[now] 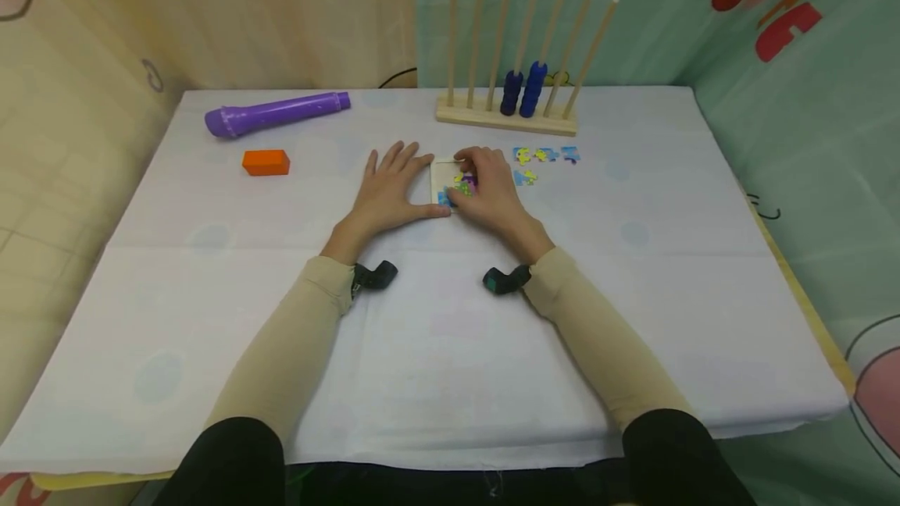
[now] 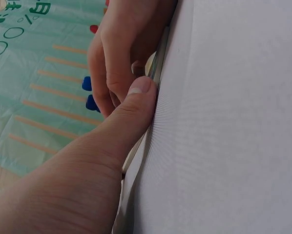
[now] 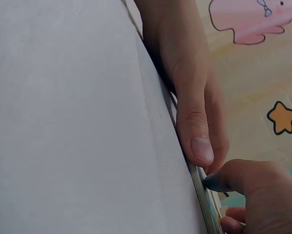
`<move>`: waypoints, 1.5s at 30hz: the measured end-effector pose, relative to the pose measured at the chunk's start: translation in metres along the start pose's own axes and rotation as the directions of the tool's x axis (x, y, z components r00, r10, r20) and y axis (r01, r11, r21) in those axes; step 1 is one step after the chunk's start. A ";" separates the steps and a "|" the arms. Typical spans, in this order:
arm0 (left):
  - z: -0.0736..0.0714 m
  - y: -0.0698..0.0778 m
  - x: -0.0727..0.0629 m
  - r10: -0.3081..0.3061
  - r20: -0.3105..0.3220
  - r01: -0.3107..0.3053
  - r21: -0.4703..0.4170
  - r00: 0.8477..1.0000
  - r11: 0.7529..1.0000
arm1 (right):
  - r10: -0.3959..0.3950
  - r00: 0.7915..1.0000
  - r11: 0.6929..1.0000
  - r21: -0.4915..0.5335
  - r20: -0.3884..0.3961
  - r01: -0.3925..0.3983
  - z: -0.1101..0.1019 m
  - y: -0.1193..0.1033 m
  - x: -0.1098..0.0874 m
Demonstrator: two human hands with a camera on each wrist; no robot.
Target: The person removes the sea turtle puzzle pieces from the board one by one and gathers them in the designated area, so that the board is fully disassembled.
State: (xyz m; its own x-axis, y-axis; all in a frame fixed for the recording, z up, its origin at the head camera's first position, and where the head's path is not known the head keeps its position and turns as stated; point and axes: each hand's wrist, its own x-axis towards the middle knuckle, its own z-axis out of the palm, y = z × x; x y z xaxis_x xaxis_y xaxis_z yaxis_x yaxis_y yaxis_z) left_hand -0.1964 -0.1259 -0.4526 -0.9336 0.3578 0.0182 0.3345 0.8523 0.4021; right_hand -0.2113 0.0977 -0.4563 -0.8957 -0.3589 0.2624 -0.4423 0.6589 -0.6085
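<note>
A small square jigsaw puzzle in a pale tray [image 1: 444, 175] lies flat on the table between my hands, its colourful pieces partly covered. My left hand [image 1: 385, 192] rests at its left side with fingers spread and straight. The left thumb [image 2: 138, 92] lies along the tray's near edge. Over the right part of the puzzle arches my right hand [image 1: 492, 190], fingers bent toward the far edge. Its thumb [image 3: 224, 178] presses down on the puzzle's surface near the front, and a gap shows between thumb and index finger. Several loose puzzle pieces [image 1: 540, 155] lie just right of this hand.
Behind the puzzle stands a wooden peg rack [image 1: 506, 121] with dark blue beads on two of its rods. A purple microphone-shaped toy [image 1: 277, 113] and an orange block [image 1: 266, 162] lie at the left. Printed curtains [image 1: 787, 139] enclose the white-covered table [image 1: 436, 365].
</note>
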 end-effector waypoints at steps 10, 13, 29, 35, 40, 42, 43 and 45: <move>0.002 0.001 0.001 0.005 0.001 -0.005 0.002 1.000 1.000 | 0.082 0.989 0.997 -0.018 0.124 -0.080 -0.010 -0.004 0.011; 0.000 0.001 0.001 0.005 0.001 -0.005 0.003 1.000 1.000 | 0.080 0.987 0.997 -0.002 0.137 -0.080 -0.013 -0.005 0.013; -0.002 0.004 0.003 0.005 0.008 -0.005 0.011 1.000 1.000 | -0.048 0.996 0.972 0.228 -0.069 0.063 -0.012 0.000 -0.001; -0.002 0.006 0.003 0.003 0.012 -0.004 0.015 1.000 1.000 | 0.072 0.993 0.951 0.305 -0.090 -0.041 -0.018 -0.001 -0.010; -0.002 0.005 0.002 -0.005 0.020 0.005 0.012 1.000 1.000 | 0.189 0.973 0.929 0.346 -0.136 -0.132 -0.028 0.003 -0.020; -0.003 0.004 0.001 -0.010 0.023 0.010 0.008 1.000 1.000 | 0.232 0.960 0.926 0.338 -0.157 -0.168 -0.034 0.008 -0.024; -0.003 0.003 0.000 -0.013 0.023 0.013 0.005 1.000 1.000 | 0.257 0.952 0.924 0.331 -0.168 -0.191 -0.037 0.011 -0.026; -0.003 0.002 -0.002 -0.016 0.022 0.016 0.002 1.000 1.000 | 0.299 0.933 0.920 0.321 -0.198 -0.227 -0.044 0.019 -0.030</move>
State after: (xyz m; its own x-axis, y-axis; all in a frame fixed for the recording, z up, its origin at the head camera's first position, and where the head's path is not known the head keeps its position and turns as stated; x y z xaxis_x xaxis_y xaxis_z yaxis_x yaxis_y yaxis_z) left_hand -0.1947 -0.1265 -0.4488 -0.9358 0.3525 -0.0086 0.3197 0.8586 0.4008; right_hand -0.1945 0.1499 -0.4425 -0.9774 -0.0069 0.2111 -0.1889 0.4752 -0.8594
